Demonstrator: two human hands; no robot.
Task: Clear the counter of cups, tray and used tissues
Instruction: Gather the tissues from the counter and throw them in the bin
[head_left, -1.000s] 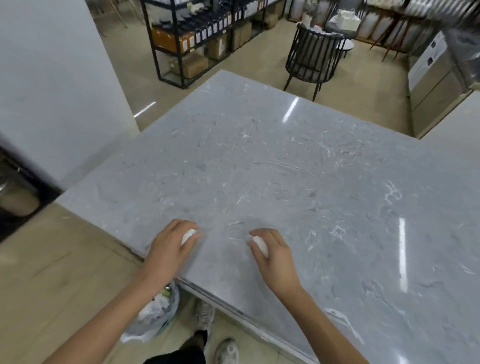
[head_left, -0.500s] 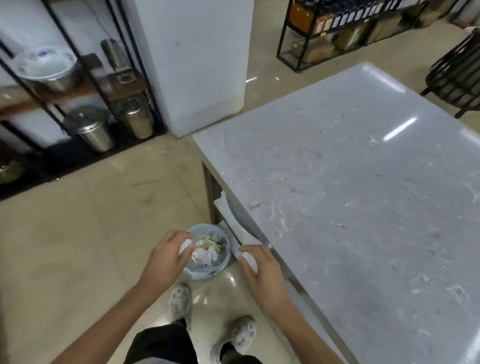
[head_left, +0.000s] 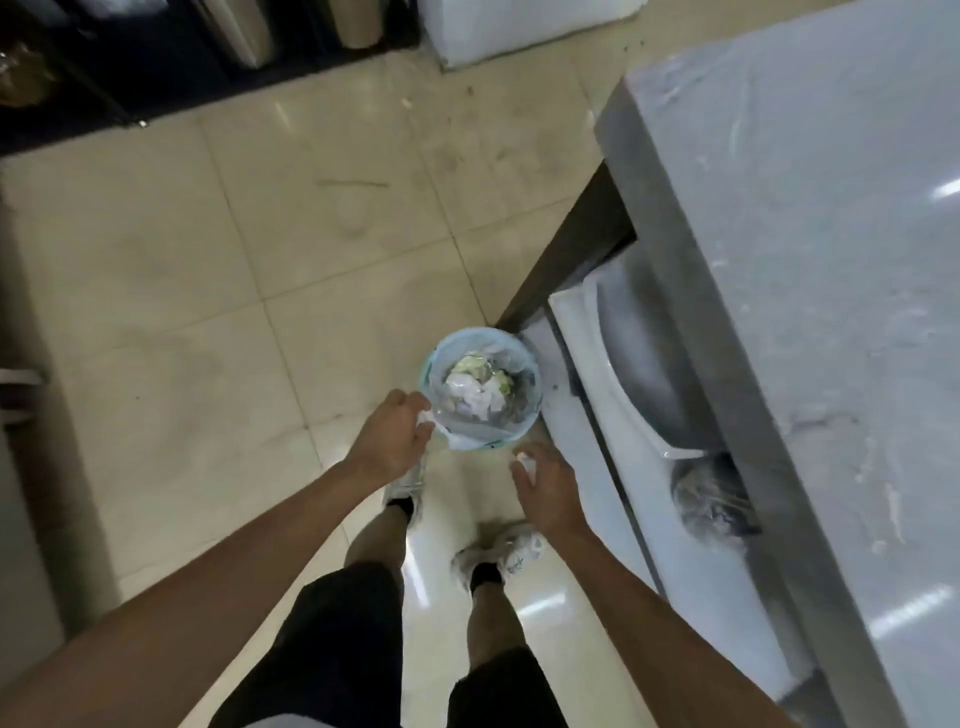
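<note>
Head view, looking straight down at beige tiled floor. Small round bin with pale blue plastic liner on floor near frame centre, just beside corner leg of grey marble-pattern bench at 3 o'clock side. Bin part full: crumpled white tissues and greenish scraps inside.

Left hand at 8 o'clock of bin, fingers curled shut around small crumpled white tissue, tissue touching or just over bin rim, cannot tell which. Right hand at 5 o'clock of bin, slightly apart from it, fingers closed on second white tissue wad, only a bit of white showing at fingertips. Both forearms bare, reaching in from bottom of frame.

Bench top filling 1 to 4 o'clock of frame, glossy with light reflections. Under bench edge, white curved item on lower shelf, identity unclear; dark blurred bundle beside it.

Two feet in pale sneakers below hands, black socks, dark shorts at 6 o'clock. Dark shelving with metal canisters at 11 o'clock, blurred. White appliance base at 12 o'clock.
</note>
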